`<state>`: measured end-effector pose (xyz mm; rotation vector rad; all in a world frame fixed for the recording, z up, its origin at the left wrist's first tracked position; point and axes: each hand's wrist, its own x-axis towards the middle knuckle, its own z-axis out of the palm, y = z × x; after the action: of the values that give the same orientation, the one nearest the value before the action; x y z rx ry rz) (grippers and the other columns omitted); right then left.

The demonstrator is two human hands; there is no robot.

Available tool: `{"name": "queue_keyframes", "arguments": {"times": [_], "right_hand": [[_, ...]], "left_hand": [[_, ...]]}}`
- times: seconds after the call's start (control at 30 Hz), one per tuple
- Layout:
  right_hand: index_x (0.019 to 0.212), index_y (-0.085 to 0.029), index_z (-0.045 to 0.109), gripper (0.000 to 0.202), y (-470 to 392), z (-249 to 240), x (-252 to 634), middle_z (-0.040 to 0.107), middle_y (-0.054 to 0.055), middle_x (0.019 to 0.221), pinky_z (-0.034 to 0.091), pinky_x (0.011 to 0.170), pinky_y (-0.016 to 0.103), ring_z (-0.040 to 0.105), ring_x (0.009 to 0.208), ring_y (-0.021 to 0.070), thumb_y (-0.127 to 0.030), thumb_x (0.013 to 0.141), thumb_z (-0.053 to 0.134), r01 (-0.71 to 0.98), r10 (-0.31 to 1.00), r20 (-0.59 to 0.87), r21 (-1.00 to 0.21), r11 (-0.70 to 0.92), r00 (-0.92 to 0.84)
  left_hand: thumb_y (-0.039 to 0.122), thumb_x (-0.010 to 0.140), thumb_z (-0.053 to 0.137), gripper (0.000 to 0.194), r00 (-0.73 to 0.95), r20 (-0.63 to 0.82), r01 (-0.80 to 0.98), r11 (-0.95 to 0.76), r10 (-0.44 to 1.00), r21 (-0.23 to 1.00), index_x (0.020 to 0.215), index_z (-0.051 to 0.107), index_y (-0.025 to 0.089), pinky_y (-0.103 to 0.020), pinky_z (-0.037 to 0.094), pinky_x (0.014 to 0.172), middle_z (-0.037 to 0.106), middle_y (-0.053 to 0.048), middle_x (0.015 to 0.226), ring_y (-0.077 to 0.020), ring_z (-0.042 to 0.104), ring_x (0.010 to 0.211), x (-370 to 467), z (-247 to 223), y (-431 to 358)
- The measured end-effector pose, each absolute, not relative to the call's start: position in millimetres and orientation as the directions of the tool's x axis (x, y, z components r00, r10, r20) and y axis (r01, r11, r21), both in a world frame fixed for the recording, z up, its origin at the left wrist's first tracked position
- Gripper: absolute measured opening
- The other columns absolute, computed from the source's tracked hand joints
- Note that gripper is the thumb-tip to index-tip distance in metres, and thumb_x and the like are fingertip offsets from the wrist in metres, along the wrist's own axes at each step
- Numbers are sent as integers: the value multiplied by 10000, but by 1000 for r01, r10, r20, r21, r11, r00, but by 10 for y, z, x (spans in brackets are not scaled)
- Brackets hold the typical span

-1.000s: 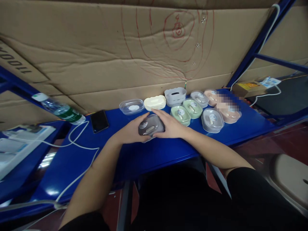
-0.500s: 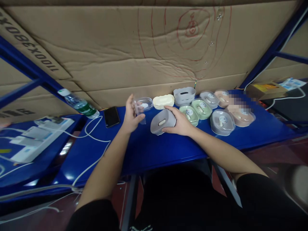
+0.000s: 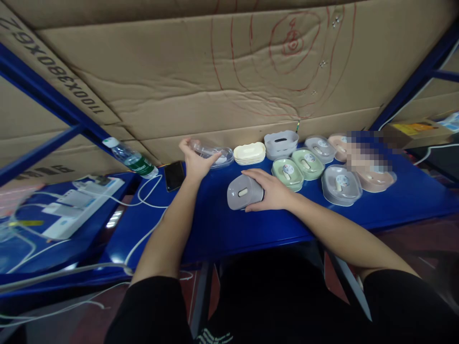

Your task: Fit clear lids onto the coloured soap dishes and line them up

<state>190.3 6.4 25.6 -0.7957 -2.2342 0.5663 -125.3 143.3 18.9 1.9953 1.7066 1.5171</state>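
Observation:
My right hand (image 3: 270,191) is closed around a grey plastic soap box (image 3: 244,192), tilted over the blue table. A light oval piece shows in the slot on its face. Farther left, my left hand (image 3: 199,162) grips a clear plastic lid (image 3: 203,148) between thumb and fingers. That lid overlaps another clear lid (image 3: 225,160) lying on the table; whether the two touch I cannot tell. Just beyond my hands sit a stack of cream trays (image 3: 250,153) and stacked grey box shells (image 3: 281,145).
Right of my right hand stand lidded soap boxes: green (image 3: 288,175), grey (image 3: 341,185) and pink (image 3: 376,180). At left are a phone (image 3: 174,176), a water bottle (image 3: 131,158), a power strip (image 3: 84,208) and loose white cables. A cardboard panel (image 3: 161,86) closes off the back.
My left hand has turned the clear lid from upright to flatter, over the other lid. The grey box in my right hand has rotated and come slightly nearer. The view has shifted a little.

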Motion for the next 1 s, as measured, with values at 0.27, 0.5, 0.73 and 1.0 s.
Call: {"name": "queue_keyframes", "arguments": {"times": [0.27, 0.5, 0.73, 1.0], "right_hand": [[1722, -298, 493, 1143, 36, 291, 1901, 575, 161, 1730, 506, 1309, 630, 564, 1601, 427, -669, 764, 994, 376, 663, 446, -573, 728, -602], [1727, -329, 485, 1133, 28, 297, 1896, 568, 140, 1740, 491, 1321, 646, 559, 1608, 426, -645, 767, 997, 388, 667, 428, -572, 723, -610], [1730, -308, 480, 1150, 52, 266, 1899, 571, 161, 1733, 481, 1329, 664, 568, 1599, 436, -654, 764, 1000, 369, 647, 455, -559, 742, -612], [1727, -312, 492, 1156, 44, 281, 1908, 575, 159, 1732, 485, 1323, 676, 564, 1602, 449, -671, 752, 999, 394, 664, 428, -563, 727, -613]], "left_hand": [[496, 749, 1013, 972, -213, 571, 786, -208, 793, 582, 1456, 386, 268, -653, 366, 1332, 633, -214, 1579, -423, 656, 1484, -1232, -64, 1378], [551, 755, 975, 898, -256, 461, 796, -86, 850, 599, 1437, 490, 226, -633, 432, 1280, 618, -216, 1533, -463, 598, 1517, -1243, -114, 1393], [511, 827, 934, 768, -223, 463, 785, -124, 858, 607, 1445, 563, 248, -587, 420, 1297, 649, -179, 1552, -416, 592, 1530, -1228, -101, 1305], [432, 820, 955, 517, -207, 523, 791, -173, 827, 587, 1179, 629, 251, -589, 402, 1322, 638, -172, 1644, -394, 556, 1598, -1245, -93, 1319]]}}
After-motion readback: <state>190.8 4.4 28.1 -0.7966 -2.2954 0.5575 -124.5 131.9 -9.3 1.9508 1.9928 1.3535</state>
